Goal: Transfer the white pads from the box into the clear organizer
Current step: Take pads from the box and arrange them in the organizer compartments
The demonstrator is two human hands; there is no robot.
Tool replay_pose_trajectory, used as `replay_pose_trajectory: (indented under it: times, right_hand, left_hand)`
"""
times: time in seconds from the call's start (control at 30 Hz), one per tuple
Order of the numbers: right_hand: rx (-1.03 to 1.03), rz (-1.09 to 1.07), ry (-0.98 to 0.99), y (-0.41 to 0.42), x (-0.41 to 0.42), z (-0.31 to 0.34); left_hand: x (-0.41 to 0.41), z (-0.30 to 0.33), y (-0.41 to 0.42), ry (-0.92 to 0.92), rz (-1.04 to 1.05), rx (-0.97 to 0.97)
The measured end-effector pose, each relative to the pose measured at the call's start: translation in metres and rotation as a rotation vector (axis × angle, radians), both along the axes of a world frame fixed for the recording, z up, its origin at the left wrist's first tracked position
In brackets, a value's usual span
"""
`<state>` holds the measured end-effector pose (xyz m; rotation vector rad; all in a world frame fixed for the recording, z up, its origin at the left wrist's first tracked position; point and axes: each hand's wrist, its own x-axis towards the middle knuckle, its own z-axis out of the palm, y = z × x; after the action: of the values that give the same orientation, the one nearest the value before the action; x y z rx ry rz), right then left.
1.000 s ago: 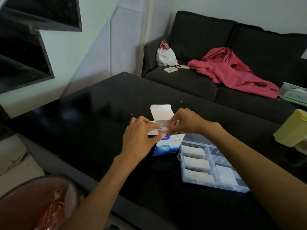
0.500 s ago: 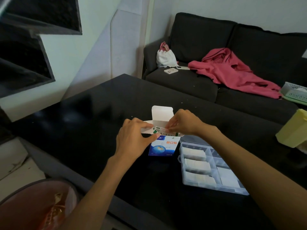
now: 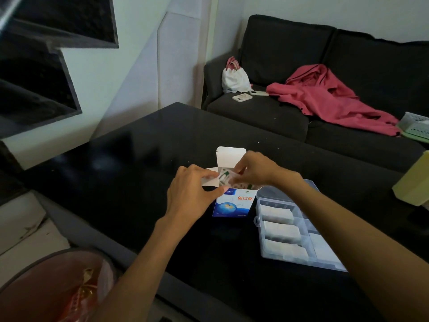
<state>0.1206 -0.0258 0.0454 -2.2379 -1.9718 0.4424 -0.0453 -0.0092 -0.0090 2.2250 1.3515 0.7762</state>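
A small blue-and-white box (image 3: 233, 204) stands on the black table (image 3: 139, 163), its white lid flap open at the back. My left hand (image 3: 193, 194) grips the box's left side at the open top. My right hand (image 3: 254, 169) reaches into the opening and pinches a bunch of white pads (image 3: 228, 177) with green print. Just right of the box lies the clear organizer (image 3: 299, 231), lid open, with white pads filling several of its compartments.
A pale yellow container (image 3: 415, 182) stands at the table's right edge. Behind the table is a dark sofa (image 3: 325, 66) with a pink garment, a white bag, phones and a green basket. A round bin (image 3: 53, 289) sits at lower left.
The pads have come further up out of the box between my right fingers. Both hands stay at the box's open top.
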Motion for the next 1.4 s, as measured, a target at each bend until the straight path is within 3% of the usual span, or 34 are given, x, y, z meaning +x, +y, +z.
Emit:
replay_pose_trajectory:
  times: [0.27,0.5,0.67,0.73,0.8,0.87,0.97,1.03,1.27,1.33,1.4]
  right_hand:
    - [0.209,-0.307,0.59,-0.031,0.021,0.006]
    - [0.314,-0.49,0.91,-0.036,0.025,0.005]
    - [0.375,-0.533,1.015,-0.043,0.022,0.011]
    - [0.525,-0.494,0.887,-0.053,0.021,0.012]
    - [0.774,-0.369,0.512,-0.076,0.019,0.008]
    - [0.978,-0.184,0.085,-0.106,0.02,-0.005]
    - [1.003,0.015,-0.334,-0.141,0.026,-0.032]
    - [0.96,0.081,-0.477,-0.153,0.029,-0.046]
    - [0.778,0.085,-0.419,-0.16,0.036,-0.061]
    - [0.665,0.071,-0.295,-0.158,0.038,-0.063]
    - [0.61,-0.065,0.004,-0.162,0.04,-0.063]
  left_hand:
    - [0.003,0.001,-0.005,-0.025,0.0,0.058]
    - [0.01,0.004,-0.006,-0.21,0.022,0.058]
    - [0.014,0.009,-0.013,-0.221,0.001,0.025]
    - [0.019,0.018,-0.021,-0.398,-0.056,-0.14]
    - [0.024,0.029,-0.032,-0.522,-0.158,-0.49]
    - [0.029,0.037,-0.043,-0.515,-0.272,-0.817]
    - [0.037,0.037,-0.051,-0.501,-0.384,-1.094]
    - [0.042,0.034,-0.057,-0.495,-0.414,-1.151]
    - [0.055,0.012,-0.06,-0.468,-0.409,-1.099]
    - [0.059,0.009,-0.062,-0.418,-0.414,-0.981]
    - [0.062,0.003,-0.065,-0.334,-0.471,-0.773]
